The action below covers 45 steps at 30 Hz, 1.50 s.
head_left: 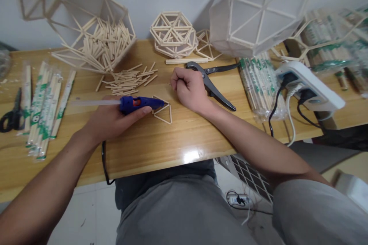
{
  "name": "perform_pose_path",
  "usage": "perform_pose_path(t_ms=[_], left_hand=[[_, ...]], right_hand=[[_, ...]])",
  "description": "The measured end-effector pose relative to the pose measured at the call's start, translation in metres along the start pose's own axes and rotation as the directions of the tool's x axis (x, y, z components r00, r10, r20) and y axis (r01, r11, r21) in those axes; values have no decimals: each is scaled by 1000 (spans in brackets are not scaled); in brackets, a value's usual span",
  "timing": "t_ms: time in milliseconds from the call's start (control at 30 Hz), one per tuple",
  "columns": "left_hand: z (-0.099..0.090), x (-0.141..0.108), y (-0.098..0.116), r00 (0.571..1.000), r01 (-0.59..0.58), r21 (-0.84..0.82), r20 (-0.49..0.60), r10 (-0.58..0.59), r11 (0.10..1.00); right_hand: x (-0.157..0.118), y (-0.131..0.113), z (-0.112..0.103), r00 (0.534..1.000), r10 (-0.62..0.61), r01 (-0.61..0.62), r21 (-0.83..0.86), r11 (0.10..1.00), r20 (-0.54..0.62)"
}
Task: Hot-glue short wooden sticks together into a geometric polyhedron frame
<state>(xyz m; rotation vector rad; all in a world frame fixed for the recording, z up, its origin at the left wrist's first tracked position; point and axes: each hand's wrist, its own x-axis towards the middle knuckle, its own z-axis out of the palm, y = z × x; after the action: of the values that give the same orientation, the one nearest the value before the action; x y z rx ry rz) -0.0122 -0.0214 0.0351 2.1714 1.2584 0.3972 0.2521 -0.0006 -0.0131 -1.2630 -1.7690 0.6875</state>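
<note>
My left hand is wrapped round a blue glue gun with a clear glue stick out of its back. The gun's nozzle is at the top corner of a small frame of wooden sticks lying on the table. To the right of the frame, my right hand rests with its fingers curled; whether they hold anything is hidden. Just beside it lie dark-handled cutters. A loose pile of short sticks lies behind the glue gun.
Stick-and-paper structures stand along the wall, one full of short sticks. Wrapped chopsticks and scissors lie at left. More chopsticks and a power strip with cables are at right.
</note>
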Motion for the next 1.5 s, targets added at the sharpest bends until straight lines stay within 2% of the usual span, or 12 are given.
perform_pose_path(t_ms=[233, 433, 1033, 1333, 1500], left_hand=[[5, 1, -7, 994, -87, -5, -73, 86, 996], [10, 0, -7, 990, -89, -30, -116, 85, 996], [4, 1, 0, 995, -100, -55, -25, 98, 993], [13, 1, -5, 982, -120, -31, -149, 115, 992], [12, 0, -6, 982, -107, -34, -161, 100, 994]], right_hand=[[0, 1, 1, 999, -41, 41, -1, 999, -27], [0, 2, 1, 998, -48, 48, -10, 999, -29], [0, 2, 1, 1000, -24, 24, -51, 998, -10], [1, 0, 0, 999, -29, 29, -18, 999, -17], [1, 0, 0, 1000, -20, 20, -7, 1000, -6]])
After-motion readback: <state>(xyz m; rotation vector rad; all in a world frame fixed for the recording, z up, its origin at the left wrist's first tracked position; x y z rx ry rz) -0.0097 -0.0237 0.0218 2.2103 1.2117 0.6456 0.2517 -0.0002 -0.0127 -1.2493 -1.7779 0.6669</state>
